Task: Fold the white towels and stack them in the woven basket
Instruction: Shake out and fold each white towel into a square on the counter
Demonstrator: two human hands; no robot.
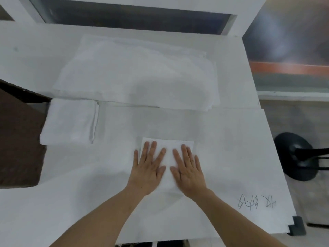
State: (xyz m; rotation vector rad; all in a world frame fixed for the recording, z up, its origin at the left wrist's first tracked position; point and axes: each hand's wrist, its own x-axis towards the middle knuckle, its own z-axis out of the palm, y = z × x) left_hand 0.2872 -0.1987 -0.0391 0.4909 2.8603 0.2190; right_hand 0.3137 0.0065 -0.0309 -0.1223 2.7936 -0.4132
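Head view, one moment of towel folding. The left hand [148, 168] and the right hand [187, 171] lie flat, side by side, fingers straight and spread, pressing on a small folded white towel [168, 146] at the near centre of the white table [231, 148]. Neither hand grips anything; both merely flatten the cloth. The towel shows as a compact rectangle whose far edge runs left to right just beyond the fingertips; its near part is hidden under the palms, so its long axis cannot be told with certainty.

The relation that governs the coming move: the woven basket [19, 139], dark brown, stands at the left edge of the table, well to the left of the pressed towel and on the left hand's side, so that hand is the nearer. Between basket and hands lies another folded towel [69, 122], its left edge over the basket's rim, its long axis running away from the viewer. A pile of unfolded white towels [135, 75] spreads across the far half of the table, so much of the task appears to remain.

Writing: dark handwritten marks [256, 202] lie on the table near the right forearm, upside down to the viewer and not legible. No brand or label is visible.
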